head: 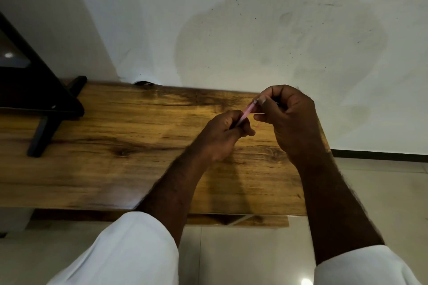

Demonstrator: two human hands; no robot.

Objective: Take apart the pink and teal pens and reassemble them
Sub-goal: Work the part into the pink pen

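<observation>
Your left hand (223, 136) grips the pink pen (247, 112) low, fingers curled round it | your right hand (287, 120) pinches its top end | pen tilted, above the wooden table (111, 146) | tip probably hidden in your left fist

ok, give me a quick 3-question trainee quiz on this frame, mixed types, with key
1. Multiple choice: the pink pen is held by A) one hand, B) both hands, C) neither.
2. True or false: a teal pen is in view.
3. Fill in: the black stand sits on the wooden table to the ___ of the hands.

Key:
1. B. The left hand grips the lower end and the right hand pinches the upper end.
2. False.
3. Left.
</observation>
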